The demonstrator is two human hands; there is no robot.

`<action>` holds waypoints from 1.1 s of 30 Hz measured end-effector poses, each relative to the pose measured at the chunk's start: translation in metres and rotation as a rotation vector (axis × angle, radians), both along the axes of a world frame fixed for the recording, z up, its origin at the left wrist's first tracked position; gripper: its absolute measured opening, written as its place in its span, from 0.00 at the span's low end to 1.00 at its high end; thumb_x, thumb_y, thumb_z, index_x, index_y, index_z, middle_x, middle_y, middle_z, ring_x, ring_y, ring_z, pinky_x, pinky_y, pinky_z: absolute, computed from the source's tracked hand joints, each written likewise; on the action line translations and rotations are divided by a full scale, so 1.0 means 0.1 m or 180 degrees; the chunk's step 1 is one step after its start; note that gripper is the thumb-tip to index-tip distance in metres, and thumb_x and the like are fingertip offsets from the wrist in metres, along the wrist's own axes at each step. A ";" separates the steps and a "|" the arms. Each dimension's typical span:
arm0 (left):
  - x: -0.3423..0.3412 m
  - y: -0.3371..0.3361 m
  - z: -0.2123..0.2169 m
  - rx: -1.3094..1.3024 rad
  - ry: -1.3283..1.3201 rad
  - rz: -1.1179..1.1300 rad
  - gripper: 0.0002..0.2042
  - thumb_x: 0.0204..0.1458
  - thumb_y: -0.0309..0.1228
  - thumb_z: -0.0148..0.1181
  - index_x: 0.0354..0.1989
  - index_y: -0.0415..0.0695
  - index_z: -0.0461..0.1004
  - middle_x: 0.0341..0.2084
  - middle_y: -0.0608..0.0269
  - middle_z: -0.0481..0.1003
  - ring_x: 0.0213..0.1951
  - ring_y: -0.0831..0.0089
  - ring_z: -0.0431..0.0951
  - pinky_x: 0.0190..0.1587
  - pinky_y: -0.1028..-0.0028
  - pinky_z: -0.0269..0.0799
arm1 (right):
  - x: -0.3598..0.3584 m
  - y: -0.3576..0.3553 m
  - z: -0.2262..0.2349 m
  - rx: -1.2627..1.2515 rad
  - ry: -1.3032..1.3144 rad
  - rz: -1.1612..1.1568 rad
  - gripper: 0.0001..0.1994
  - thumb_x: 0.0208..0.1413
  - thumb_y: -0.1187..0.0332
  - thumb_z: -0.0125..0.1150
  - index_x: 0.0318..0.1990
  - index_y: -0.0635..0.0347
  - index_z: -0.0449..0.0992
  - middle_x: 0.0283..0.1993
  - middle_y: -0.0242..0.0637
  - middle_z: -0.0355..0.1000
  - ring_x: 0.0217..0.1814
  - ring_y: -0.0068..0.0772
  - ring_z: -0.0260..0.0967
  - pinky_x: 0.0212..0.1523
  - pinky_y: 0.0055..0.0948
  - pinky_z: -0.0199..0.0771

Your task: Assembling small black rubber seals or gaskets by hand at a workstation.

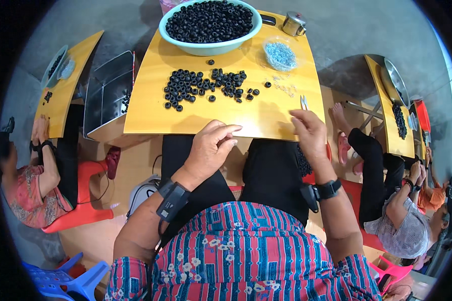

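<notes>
Small metal tweezers (304, 102), silver and slim, pinched at the fingertips of the right hand (311, 134) near the right front edge of the yellow table (145, 113), tips pointing away from the body. Black rubber rings (201, 85), small and round with a centre hole, spread flat in a loose cluster at mid-table, well apart from the left hand (211, 148) resting curled at the front edge.
</notes>
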State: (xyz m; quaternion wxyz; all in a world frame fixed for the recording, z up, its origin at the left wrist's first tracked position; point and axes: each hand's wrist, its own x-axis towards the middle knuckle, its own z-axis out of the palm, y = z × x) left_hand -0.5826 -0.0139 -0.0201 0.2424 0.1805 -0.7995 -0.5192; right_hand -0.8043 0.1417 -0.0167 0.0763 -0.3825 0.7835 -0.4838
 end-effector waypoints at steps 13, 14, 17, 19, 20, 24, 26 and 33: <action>-0.08 -0.09 -0.13 0.0251 -0.0045 0.0086 0.14 0.45 0.19 0.58 0.42 0.40 0.76 0.30 0.61 0.71 0.30 0.75 0.73 0.36 0.79 0.70 | 0.01 -0.94 -0.15 0.0848 0.1135 0.0277 0.12 0.44 0.74 0.63 0.40 0.60 0.77 0.28 0.42 0.70 0.30 0.41 0.69 0.34 0.34 0.69; -0.08 -0.07 -0.12 0.0304 -0.0053 0.0089 0.14 0.45 0.19 0.58 0.42 0.40 0.76 0.29 0.61 0.71 0.30 0.76 0.73 0.36 0.79 0.70 | 0.01 -0.92 -0.14 0.0870 0.1124 0.0284 0.12 0.44 0.74 0.63 0.40 0.60 0.77 0.28 0.42 0.70 0.30 0.41 0.69 0.34 0.34 0.69; -0.11 -0.08 -0.12 0.0319 -0.0084 0.0113 0.14 0.44 0.19 0.58 0.42 0.40 0.76 0.29 0.61 0.71 0.29 0.76 0.73 0.36 0.79 0.69 | 0.01 -0.92 -0.12 0.0800 0.1199 0.0258 0.11 0.44 0.73 0.64 0.38 0.60 0.77 0.29 0.44 0.70 0.31 0.42 0.69 0.34 0.35 0.69; -0.09 -0.05 -0.10 0.0345 -0.0082 0.0141 0.14 0.45 0.19 0.58 0.42 0.40 0.76 0.29 0.61 0.71 0.29 0.76 0.72 0.36 0.79 0.69 | 0.02 -0.89 -0.09 0.0796 0.1243 0.0334 0.11 0.44 0.73 0.63 0.38 0.62 0.76 0.29 0.44 0.70 0.31 0.43 0.69 0.34 0.36 0.69; -0.09 -0.03 -0.08 0.0361 -0.0067 0.0171 0.14 0.45 0.19 0.58 0.42 0.40 0.76 0.29 0.62 0.71 0.29 0.76 0.72 0.36 0.79 0.69 | 0.04 -0.86 -0.06 0.0803 0.1233 0.0330 0.11 0.44 0.73 0.63 0.38 0.62 0.76 0.29 0.44 0.70 0.31 0.43 0.69 0.34 0.36 0.69; -0.09 -0.01 -0.08 0.0337 -0.0053 0.0151 0.15 0.44 0.19 0.58 0.43 0.41 0.76 0.29 0.62 0.70 0.29 0.76 0.72 0.37 0.79 0.69 | 0.11 -0.72 -0.02 0.0744 0.0681 0.0319 0.09 0.48 0.73 0.57 0.37 0.62 0.75 0.33 0.47 0.70 0.35 0.47 0.70 0.39 0.37 0.70; -0.06 0.03 -0.06 0.0312 -0.0115 0.0139 0.13 0.48 0.20 0.58 0.44 0.39 0.75 0.31 0.61 0.72 0.34 0.75 0.75 0.39 0.78 0.72 | 0.21 -0.60 -0.01 0.0516 0.0522 0.0369 0.09 0.48 0.73 0.58 0.38 0.62 0.75 0.32 0.46 0.70 0.33 0.44 0.70 0.37 0.35 0.70; -0.08 0.17 -0.01 0.2239 0.0581 -0.0075 0.13 0.55 0.28 0.56 0.47 0.37 0.72 0.33 0.69 0.74 0.34 0.85 0.71 0.38 0.82 0.69 | 0.74 -0.35 0.28 -0.0085 0.0206 0.0971 0.12 0.44 0.78 0.62 0.39 0.59 0.74 0.28 0.36 0.68 0.27 0.30 0.69 0.30 0.25 0.70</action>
